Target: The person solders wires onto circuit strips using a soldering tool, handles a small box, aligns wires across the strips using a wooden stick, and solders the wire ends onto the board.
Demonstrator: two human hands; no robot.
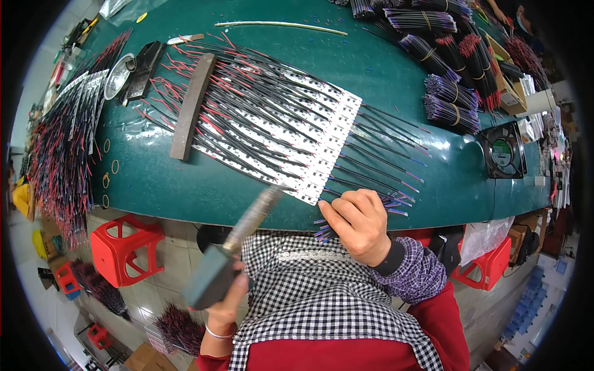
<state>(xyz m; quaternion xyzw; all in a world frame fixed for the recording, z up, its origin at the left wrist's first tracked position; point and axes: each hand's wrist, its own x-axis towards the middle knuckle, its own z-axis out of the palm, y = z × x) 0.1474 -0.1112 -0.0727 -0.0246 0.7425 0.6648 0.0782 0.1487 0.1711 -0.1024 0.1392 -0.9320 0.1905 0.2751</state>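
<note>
Two hands of mine are at work over one white panel (337,133) on the green table (402,74). My left hand (232,297) is wrapped around one tool (213,276), a dark block with a ridged metal barrel, blurred, its end near the panel's lower edge. My right hand (359,226) is curled nearly closed over one bunch of loose wires (325,232), too covered to count, just beside the panel's lower right corner. I count one dark bar (193,108) across the panel's left part, one round silver dish (119,76), one fan (504,150) and at least four elastic bands (115,166). The panel lies flat and slanted, made of narrow strips with small black marks; many black and red leads cover it, and a row of dark, blue- or red-tipped ones fans out rightward.
</note>
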